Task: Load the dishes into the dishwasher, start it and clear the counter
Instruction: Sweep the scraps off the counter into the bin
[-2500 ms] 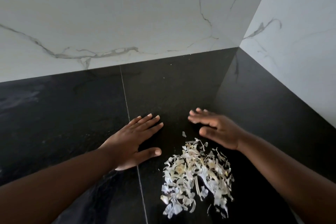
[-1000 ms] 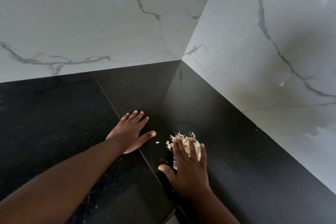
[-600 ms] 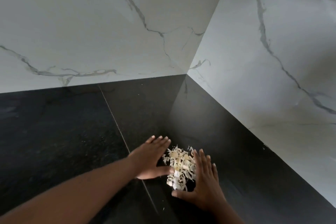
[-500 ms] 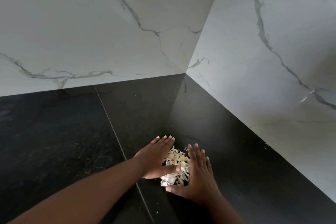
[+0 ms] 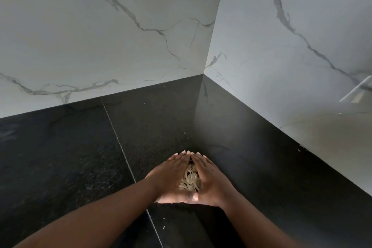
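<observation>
A small heap of pale vegetable peelings (image 5: pixel 189 179) lies on the black stone counter (image 5: pixel 80 157), close to the corner of the walls. My left hand (image 5: pixel 171 175) and my right hand (image 5: pixel 211 177) stand on edge on either side of the heap and enclose it. The fingers of both hands are straight and their tips meet at the far side, while the thumbs meet at the near side. Only the middle of the heap shows between the palms.
White marble-patterned walls (image 5: pixel 120 36) rise at the back and at the right and meet in a corner. A thin seam (image 5: pixel 120 147) runs across the counter left of my hands. Tiny pale crumbs (image 5: pixel 164 226) lie near the front.
My hands have come together from both sides and pushed the scattered peelings into one tight heap between the palms. The fingertips now touch.
</observation>
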The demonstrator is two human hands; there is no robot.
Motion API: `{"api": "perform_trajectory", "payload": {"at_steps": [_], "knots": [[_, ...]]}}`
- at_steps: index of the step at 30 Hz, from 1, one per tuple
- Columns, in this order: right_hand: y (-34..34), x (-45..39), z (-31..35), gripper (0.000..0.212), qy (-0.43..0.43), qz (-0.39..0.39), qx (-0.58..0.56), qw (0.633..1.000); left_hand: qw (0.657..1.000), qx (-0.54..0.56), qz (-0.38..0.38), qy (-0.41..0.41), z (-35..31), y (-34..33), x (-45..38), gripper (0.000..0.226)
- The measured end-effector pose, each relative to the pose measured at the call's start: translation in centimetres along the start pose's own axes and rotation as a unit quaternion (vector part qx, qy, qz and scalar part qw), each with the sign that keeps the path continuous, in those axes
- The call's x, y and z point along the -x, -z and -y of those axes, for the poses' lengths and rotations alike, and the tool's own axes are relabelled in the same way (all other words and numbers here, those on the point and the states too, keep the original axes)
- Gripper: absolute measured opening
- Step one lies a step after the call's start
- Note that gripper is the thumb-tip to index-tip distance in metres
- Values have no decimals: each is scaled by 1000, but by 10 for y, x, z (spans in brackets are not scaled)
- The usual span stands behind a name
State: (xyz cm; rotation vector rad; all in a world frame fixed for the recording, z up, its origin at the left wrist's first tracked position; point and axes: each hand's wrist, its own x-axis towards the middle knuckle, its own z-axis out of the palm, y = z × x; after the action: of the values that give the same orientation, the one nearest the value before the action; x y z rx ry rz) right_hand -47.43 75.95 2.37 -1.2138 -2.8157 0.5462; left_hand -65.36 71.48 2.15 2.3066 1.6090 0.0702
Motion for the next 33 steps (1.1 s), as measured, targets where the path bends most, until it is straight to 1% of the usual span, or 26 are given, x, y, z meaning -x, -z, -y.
{"api": "perform_trajectory", "payload": {"at_steps": [5,7,11,15,22,25,26,28,30,32,33], "knots": [[-7,28,14,110,22,-17,15,1000,1000,-8,-5,8,-24,-11,19,130],[-12,41,19,107,16,-20,25,999,1000,-9,-5,8,-36,-15,26,127],[-20,69,29,94,-49,-19,25,998,1000,15,-2,-16,-54,-23,35,125],[-25,100,40,104,-116,-26,-4,993,997,32,2,-66,-72,-31,41,128],[-41,159,63,106,-233,-80,-42,968,984,59,29,-163,-97,-46,48,132],[-45,170,74,107,-284,-108,-84,949,978,100,27,-180,-100,-45,51,125],[-46,173,79,107,-292,-131,-93,943,974,138,25,-178,-99,-42,53,121],[-49,181,86,110,-315,-208,-117,919,953,262,17,-153,-95,-33,59,117],[-50,188,88,112,-350,-307,-156,871,913,395,-2,-106,-85,-25,67,112],[-53,194,78,98,-379,-396,-178,817,873,483,-24,-59,-71,-19,76,96],[-54,195,73,89,-391,-422,-192,795,861,506,-32,-41,-65,-17,80,89]]}}
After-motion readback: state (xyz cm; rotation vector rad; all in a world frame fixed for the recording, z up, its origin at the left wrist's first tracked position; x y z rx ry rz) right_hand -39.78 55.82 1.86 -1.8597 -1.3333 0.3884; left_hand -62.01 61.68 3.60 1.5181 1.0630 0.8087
